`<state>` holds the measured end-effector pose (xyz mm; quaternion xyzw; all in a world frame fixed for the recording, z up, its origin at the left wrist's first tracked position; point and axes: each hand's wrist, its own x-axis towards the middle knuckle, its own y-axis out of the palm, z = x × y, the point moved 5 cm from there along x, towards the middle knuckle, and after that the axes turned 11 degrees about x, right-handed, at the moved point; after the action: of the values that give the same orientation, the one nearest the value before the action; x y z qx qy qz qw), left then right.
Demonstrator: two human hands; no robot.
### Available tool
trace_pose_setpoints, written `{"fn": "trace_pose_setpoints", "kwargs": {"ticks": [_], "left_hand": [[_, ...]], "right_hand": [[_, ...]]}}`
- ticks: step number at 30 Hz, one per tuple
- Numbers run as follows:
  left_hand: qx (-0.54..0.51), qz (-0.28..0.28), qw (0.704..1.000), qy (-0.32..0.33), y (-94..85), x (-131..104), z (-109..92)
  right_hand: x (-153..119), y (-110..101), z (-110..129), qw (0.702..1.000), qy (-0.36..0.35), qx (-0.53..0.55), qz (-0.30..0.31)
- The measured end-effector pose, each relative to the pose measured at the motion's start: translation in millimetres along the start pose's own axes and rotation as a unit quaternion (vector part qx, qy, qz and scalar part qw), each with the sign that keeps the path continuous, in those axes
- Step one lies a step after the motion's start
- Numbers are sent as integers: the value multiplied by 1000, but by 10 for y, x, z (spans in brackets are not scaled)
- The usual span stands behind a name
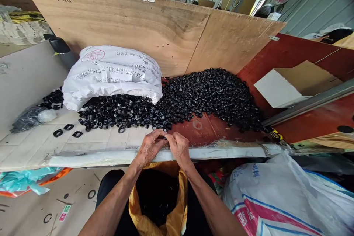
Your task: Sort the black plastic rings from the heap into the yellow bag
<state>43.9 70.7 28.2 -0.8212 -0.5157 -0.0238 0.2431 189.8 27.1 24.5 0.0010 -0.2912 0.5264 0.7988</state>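
Note:
My left hand and my right hand meet over the padded table edge, fingers pinched together. Between the fingertips a small black part shows only as a dark bit; its shape is mostly covered. Just beyond the hands lies a heap of black plastic rings, spilling from under a white woven sack. To its right spreads a larger pile of small black caps or plugs. Below my wrists, an open yellow bag sits between my legs, its inside dark with black pieces.
A plywood board walls off the back. Several loose rings and a clear bag of black parts lie at left. An open carton rests at right beside a metal bar. A large white sack stands lower right.

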Motion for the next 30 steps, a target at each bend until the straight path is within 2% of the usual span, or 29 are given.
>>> {"fn": "trace_pose_setpoints", "kwargs": {"ticks": [7,11,14,19,22,26,30], "left_hand": [[-25,-14,999,-24,19,-11,92],[-30,-15,999,-29,20,-13,107],[-34,-17,999,-34,27,-11,105],[-51,-18,998,-45,36,-13,109],[-42,-12,999,-29,32,-15,92],[-31,-8,999,-22,19,-14,64],[-39,-22,999,-31,5,-7,79]], "right_hand": [[-27,-56,96,996,15,64,55],[-12,-62,97,999,14,35,36],[-15,-77,90,998,18,65,18],[-51,-75,93,990,19,131,55],[-51,-69,44,994,36,93,38],[-37,-38,20,1000,12,22,16],[-40,-57,31,997,18,75,13]]}}
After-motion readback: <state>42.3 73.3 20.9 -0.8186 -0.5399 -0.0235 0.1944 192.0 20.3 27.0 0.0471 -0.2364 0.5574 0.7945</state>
